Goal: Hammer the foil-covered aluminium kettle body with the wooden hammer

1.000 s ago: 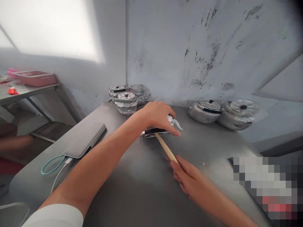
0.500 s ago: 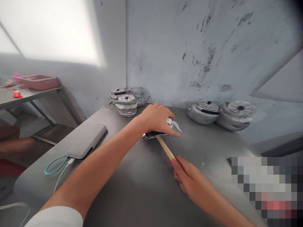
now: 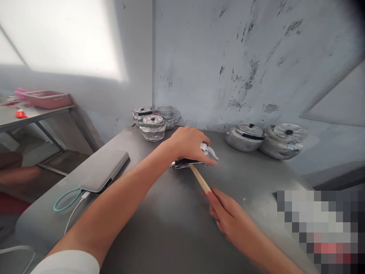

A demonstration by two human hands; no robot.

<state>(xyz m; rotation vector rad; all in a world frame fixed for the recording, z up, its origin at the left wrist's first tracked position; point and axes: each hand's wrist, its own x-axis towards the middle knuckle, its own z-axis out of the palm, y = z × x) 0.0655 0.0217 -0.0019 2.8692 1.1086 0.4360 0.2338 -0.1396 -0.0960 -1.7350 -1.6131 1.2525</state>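
Note:
My left hand [image 3: 191, 144] is curled over the top of a small silver kettle [image 3: 204, 147], its fingers on the far side and the thumb toward me. The kettle's crinkled body is mostly hidden under the hand. Its pale curved spout [image 3: 213, 153] sticks out to the right, and a black strip [image 3: 182, 162] crosses its near side. In my right hand [image 3: 225, 213] is a flat wooden stick [image 3: 201, 180], gripped at its near end. The stick's far end meets the kettle's near side by the black strip; its tip is hidden.
Several small silver pots [image 3: 152, 127] stand at the table's back left corner. Two larger lidded pots [image 3: 245, 141] sit back right. A grey power bank [image 3: 104, 171] with a cable lies left on the metal table [image 3: 159, 228]. A pink basket [image 3: 47, 99] rests on another table.
Both hands keep the same hold on the kettle and the stick. Only a very slight shift of the whole view shows.

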